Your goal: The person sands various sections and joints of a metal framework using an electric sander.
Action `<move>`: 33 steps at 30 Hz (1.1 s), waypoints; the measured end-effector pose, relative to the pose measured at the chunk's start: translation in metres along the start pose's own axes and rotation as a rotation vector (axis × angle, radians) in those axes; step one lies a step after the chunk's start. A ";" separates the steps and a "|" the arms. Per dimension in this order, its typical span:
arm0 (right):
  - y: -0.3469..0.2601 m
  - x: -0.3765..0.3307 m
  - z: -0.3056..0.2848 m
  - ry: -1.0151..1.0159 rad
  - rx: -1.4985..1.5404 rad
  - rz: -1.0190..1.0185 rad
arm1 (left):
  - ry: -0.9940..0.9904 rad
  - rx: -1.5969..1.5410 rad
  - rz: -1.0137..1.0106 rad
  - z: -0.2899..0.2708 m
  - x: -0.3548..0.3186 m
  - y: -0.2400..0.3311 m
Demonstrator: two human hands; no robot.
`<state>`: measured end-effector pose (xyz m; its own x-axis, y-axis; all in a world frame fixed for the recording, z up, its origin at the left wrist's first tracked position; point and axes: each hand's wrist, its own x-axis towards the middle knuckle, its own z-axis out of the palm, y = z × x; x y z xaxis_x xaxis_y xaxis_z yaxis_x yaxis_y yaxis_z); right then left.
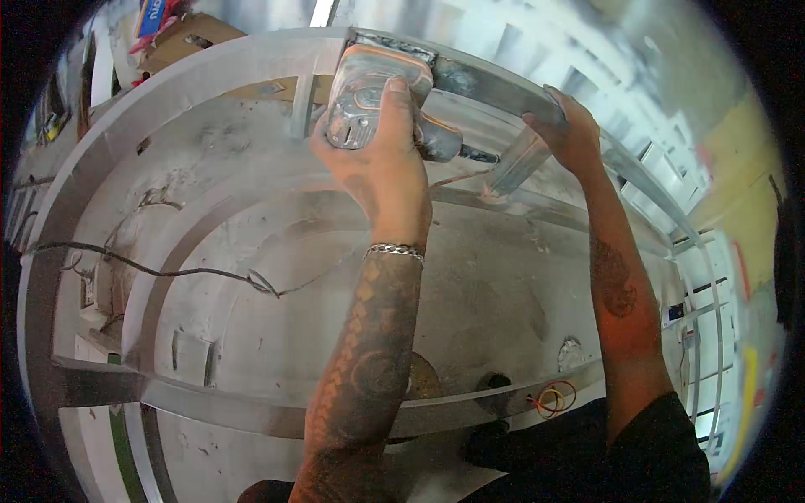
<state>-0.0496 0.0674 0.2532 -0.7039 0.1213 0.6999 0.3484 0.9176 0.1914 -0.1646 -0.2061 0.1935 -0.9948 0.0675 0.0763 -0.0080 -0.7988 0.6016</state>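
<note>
Hands raised to metal frame [503, 84]: left hand [381, 147] clamped on cordless driver [369, 96], bit aimed at short stud [516, 163]; right hand [570, 126] grips stud against rail, steadying the joint.

Rough grey concrete wall [277, 251] behind grey metal framing [210, 402]. Black cable [151, 268] trails across the wall; orange and yellow wire coil [553, 398] lower right. Yellow-painted surface [738, 176] at right. Bright light strip [322, 12] at top.

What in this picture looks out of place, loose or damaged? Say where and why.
A black cable trails loose across the concrete wall, and coiled orange and yellow wires poke out bare near the lower metal channel. The wall looks patched and scuffed.
</note>
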 end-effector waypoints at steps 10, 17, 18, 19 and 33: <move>-0.003 -0.002 -0.005 0.038 -0.024 -0.016 | -0.052 -0.091 -0.076 0.014 -0.006 0.008; -0.003 0.000 0.000 0.089 -0.041 -0.058 | 0.042 -0.234 -0.059 0.004 0.006 0.006; -0.003 0.000 0.000 0.088 -0.042 -0.056 | 0.041 -0.174 -0.033 0.004 0.006 0.005; -0.003 0.000 -0.001 0.072 -0.027 -0.048 | 0.039 -0.114 -0.006 0.004 0.006 0.003; -0.007 0.002 0.001 0.064 -0.044 -0.034 | 0.001 -0.004 0.070 0.012 -0.006 -0.002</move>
<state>-0.0538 0.0611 0.2527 -0.6752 0.0649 0.7347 0.3531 0.9030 0.2447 -0.1572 -0.1978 0.2016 -0.9930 0.0110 0.1175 0.0612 -0.8036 0.5920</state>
